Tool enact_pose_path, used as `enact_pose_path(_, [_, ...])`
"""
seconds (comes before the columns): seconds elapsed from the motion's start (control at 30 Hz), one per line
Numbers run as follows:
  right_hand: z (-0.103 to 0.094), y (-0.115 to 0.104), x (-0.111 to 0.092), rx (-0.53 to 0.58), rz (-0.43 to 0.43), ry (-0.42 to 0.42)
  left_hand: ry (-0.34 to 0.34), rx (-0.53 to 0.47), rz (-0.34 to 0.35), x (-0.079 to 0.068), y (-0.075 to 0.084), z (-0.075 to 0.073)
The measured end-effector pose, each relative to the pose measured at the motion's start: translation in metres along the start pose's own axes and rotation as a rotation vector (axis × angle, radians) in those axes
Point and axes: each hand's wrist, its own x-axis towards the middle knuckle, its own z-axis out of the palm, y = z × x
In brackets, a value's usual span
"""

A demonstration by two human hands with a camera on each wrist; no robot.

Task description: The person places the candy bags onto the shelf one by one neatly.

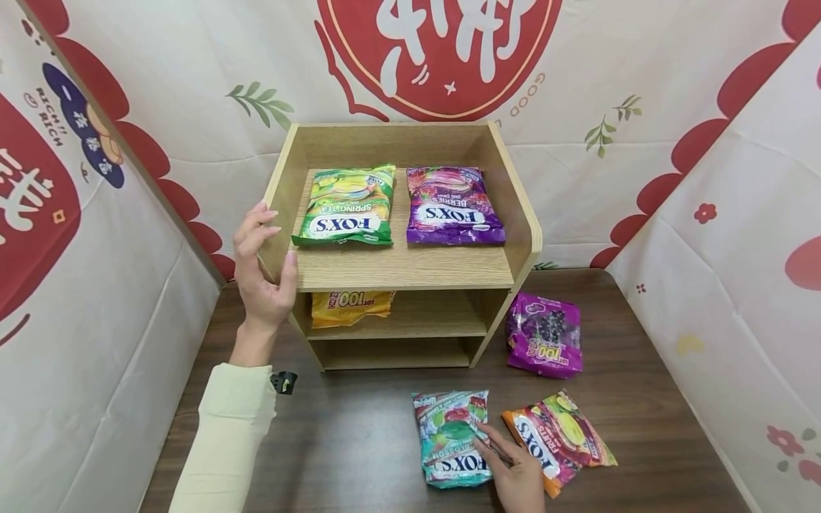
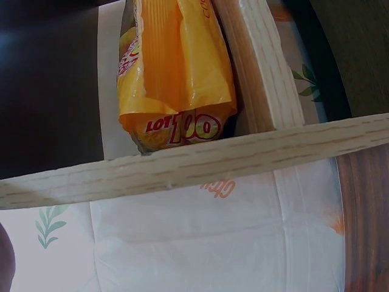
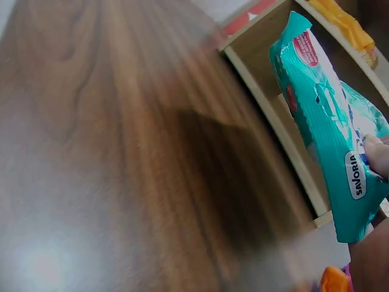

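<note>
A small wooden shelf unit stands in the middle. My left hand rests at its left side panel, fingers spread over the edge and thumb by the front. In the head view, my right hand pinches a teal Fox's candy bag by its right side. The right wrist view shows the teal bag raised off the table, with a thumb on it. A green Spring Tea bag and a purple Berries bag lie side by side on the top shelf.
A yellow Lot 100 bag lies at the left of the middle shelf. On the wooden table, a purple Lot 100 bag sits beside the unit's right side. An orange-and-pink Fruits bag lies right of my right hand. Printed cloth walls enclose the table.
</note>
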Motion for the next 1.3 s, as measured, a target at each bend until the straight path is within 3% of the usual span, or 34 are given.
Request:
enact_pose_path(0.37, [0.004,-0.027,0.009,0.22,-0.037,0.009,0.006,-0.012,-0.003,0.0,0.0,0.0])
enact_pose_path(0.63, [0.007,-0.051,0.018,0.238,-0.14,0.048,0.01,-0.017,-0.012,0.002,0.0,-0.002])
enact_pose_path(0.9, [0.003,-0.094,0.023,0.256,-0.27,0.071,-0.001,-0.021,-0.011,0.001,0.0,0.0])
enact_pose_path(1.3, [0.01,-0.111,0.046,0.318,-0.373,0.078,0.0,-0.017,-0.009,0.0,0.0,-0.001])
